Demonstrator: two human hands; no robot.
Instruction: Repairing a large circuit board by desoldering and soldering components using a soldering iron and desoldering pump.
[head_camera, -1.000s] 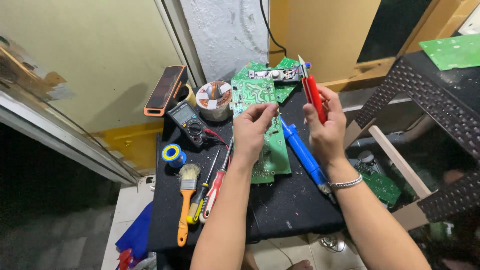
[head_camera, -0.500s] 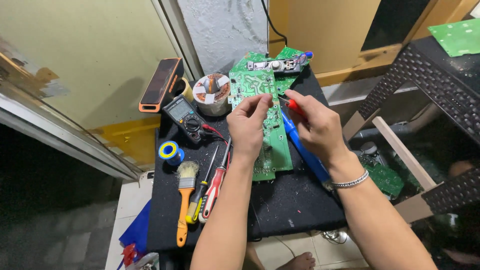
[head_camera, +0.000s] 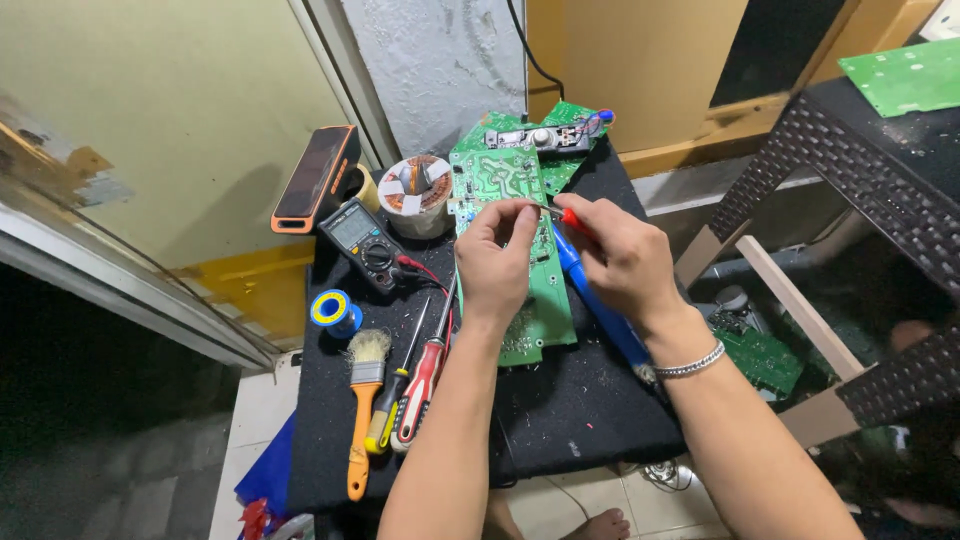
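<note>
A long green circuit board (head_camera: 500, 180) lies on the small black table (head_camera: 560, 420). My left hand (head_camera: 497, 262) rests on the board with its fingertips pinched at the board's right side. My right hand (head_camera: 622, 260) grips a red-handled tool (head_camera: 571, 217) whose thin tip points left toward my left fingertips. A blue-handled soldering iron (head_camera: 600, 310) lies on the table under my right wrist, along the board's right edge.
Left of the board lie a multimeter (head_camera: 362, 240), a solder spool (head_camera: 332, 310), a paintbrush (head_camera: 364, 400) and two screwdrivers (head_camera: 415, 385). A tape roll (head_camera: 415, 190), an orange-edged speaker (head_camera: 315, 175) and more boards (head_camera: 545, 135) sit at the back. A dark wicker stool (head_camera: 860, 170) stands right.
My right hand came down from a raised position with the red tool and moved left to the board. The tool now points at my left fingertips, which slid slightly along the board.
</note>
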